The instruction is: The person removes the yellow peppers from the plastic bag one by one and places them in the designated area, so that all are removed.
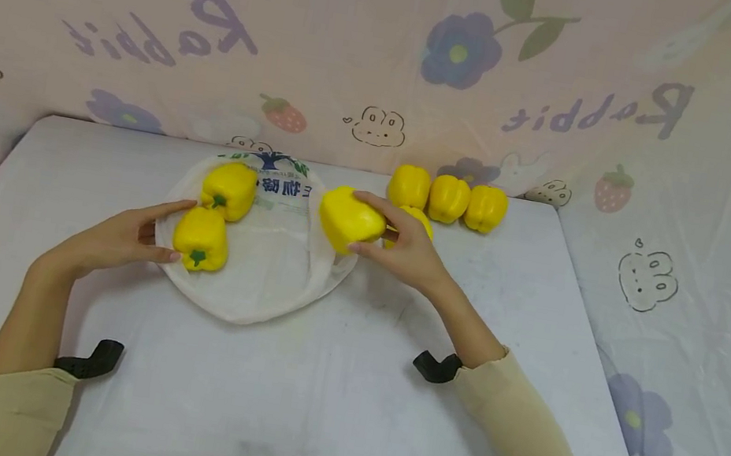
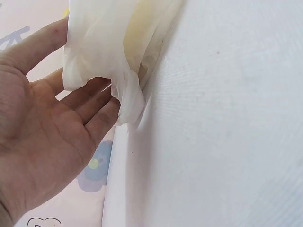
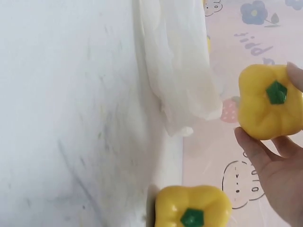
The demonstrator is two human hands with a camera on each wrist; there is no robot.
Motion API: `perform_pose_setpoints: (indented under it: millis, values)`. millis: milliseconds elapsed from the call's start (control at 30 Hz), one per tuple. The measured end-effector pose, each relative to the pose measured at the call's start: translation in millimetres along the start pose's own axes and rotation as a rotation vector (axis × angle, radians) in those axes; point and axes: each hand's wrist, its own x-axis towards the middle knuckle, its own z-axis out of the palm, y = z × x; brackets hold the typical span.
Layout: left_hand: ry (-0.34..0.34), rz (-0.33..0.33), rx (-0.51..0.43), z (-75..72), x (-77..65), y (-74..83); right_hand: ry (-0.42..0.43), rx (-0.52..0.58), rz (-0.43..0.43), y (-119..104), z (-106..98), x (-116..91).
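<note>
A white plastic bag (image 1: 257, 275) with its mouth spread round lies on the table. Two yellow bell peppers, one behind (image 1: 231, 189) and one nearer (image 1: 201, 236), sit inside at its left. At the bag's left rim, my left hand (image 1: 112, 240) holds the plastic (image 2: 99, 42), its fingers partly hidden behind the film in the left wrist view. My right hand (image 1: 408, 249) grips another yellow bell pepper (image 1: 347, 219) above the bag's right rim. In the right wrist view that bell pepper (image 3: 265, 106) shows its green stem, with fingers and thumb around it.
Several yellow bell peppers (image 1: 449, 200) stand at the table's back right; one (image 1: 427, 224) is partly hidden behind my right hand. A printed cloth (image 1: 367, 37) hangs behind the white table (image 1: 280, 406). Black curved pieces (image 1: 437, 367) sit at both wrists.
</note>
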Motion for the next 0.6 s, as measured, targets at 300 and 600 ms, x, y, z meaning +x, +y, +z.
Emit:
perform_pose_setpoints:
  millis: [300, 600]
  values:
    - [-0.01, -0.018, 0.011, 0.1, 2.6, -1.3, 0.083, 0.018, 0.032, 36.1, -16.5, -6.1]
    - [-0.021, -0.016, -0.012, 0.2, 4.6, -2.6, 0.162, 0.006, 0.039, 46.1, -37.6, -16.2]
